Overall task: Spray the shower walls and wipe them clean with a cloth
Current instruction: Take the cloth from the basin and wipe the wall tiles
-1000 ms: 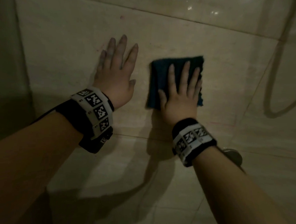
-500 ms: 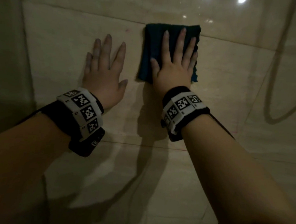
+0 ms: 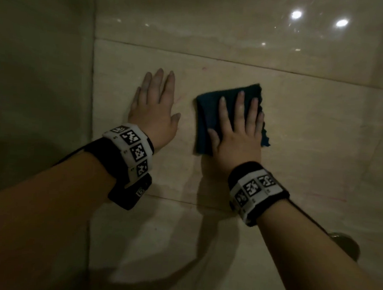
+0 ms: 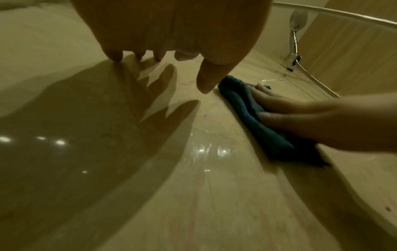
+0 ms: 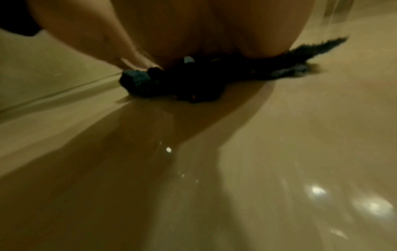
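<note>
A folded dark blue cloth (image 3: 206,116) lies flat against the beige tiled shower wall (image 3: 308,133). My right hand (image 3: 238,127) presses it to the tile with straight, spread fingers. The cloth (image 4: 247,108) also shows in the left wrist view under that hand (image 4: 300,117), and in the right wrist view the cloth (image 5: 193,81) bunches beneath the palm. My left hand (image 3: 154,107) rests flat on the wall left of the cloth, fingers straight, holding nothing. No spray bottle is in view.
A wall corner (image 3: 91,117) runs down just left of my left hand. A round metal fitting (image 3: 345,243) shows behind my right forearm. The left wrist view shows a shower handset (image 4: 297,18) and its hose (image 4: 318,81) on the far wall.
My right hand slid the cloth up the wall, then back down to mid-tile. The left hand stayed flat on the wall. The head view shifted right and up.
</note>
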The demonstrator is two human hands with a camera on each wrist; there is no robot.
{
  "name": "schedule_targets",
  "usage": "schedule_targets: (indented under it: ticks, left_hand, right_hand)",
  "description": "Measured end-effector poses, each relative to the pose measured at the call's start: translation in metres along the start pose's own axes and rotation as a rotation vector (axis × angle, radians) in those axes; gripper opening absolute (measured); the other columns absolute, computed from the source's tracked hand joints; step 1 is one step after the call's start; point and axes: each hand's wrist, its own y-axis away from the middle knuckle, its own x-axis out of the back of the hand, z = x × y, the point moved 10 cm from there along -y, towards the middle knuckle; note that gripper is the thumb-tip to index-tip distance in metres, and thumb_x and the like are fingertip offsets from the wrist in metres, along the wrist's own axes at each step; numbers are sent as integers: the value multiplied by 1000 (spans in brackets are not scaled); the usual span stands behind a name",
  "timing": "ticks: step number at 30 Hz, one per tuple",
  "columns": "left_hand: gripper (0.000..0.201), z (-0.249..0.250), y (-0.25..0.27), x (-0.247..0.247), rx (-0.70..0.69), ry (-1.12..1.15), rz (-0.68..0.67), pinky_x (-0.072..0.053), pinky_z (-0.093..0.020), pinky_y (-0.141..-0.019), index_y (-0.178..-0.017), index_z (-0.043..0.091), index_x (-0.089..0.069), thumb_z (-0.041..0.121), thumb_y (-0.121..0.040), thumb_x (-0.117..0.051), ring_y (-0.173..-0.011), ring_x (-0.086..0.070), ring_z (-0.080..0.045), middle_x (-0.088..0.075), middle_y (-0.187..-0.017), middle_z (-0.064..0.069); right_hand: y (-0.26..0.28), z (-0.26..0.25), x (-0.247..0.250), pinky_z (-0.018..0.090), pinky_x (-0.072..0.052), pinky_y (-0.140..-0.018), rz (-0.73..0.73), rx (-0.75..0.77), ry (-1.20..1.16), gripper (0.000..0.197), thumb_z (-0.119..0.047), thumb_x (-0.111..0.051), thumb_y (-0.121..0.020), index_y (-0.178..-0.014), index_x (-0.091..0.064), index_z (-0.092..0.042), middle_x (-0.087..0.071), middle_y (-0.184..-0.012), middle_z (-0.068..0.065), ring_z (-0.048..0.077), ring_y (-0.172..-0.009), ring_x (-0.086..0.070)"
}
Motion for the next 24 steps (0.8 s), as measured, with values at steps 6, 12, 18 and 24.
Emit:
schedule_targets:
  ticks: [6, 12, 18, 24]
  left_hand:
    - [72, -4, -11, 15, -4, 33, 77, -8, -38, -121, -151, 15, 6, 25, -96, -40, -147, 0, -26, 5, -160, -6]
    - [70, -15, -9, 18, -57, 68, 123, -11, -30, -119, -150, 12, 7, 8, -95, -36, -145, -10, -23, -2, -160, -4]
    - [79, -18, -8, 16, -39, 81, 117, -14, -29, -119, -149, 13, 14, 1, -89, -37, -143, -14, -23, -6, -159, -6]
    - [85, -17, -8, 19, -21, 96, 28, -10, -28, -118, -149, 18, 16, -1, -87, -40, -146, -6, -22, -2, -160, -3]
  right_hand:
    - [-66, 1, 52, 46, 14, -115, 64, -56, -6, 67, -49, -23, -98, -149, 13, -26, 21, -157, 9, 35, -143, 19]
    - [-98, -11, 76, 49, 12, -116, 115, -29, -6, 66, -48, -23, -97, -149, 12, -25, 20, -157, 11, 37, -143, 18]
    - [-66, -35, 42, 49, 12, -115, 78, 173, 100, 64, -47, -24, -97, -150, 5, -27, 13, -158, 10, 37, -144, 13]
    - [-7, -75, -19, 51, -7, -114, -24, 384, 156, 62, -44, -29, -87, -145, -31, -24, -27, -154, 11, 36, -141, -16]
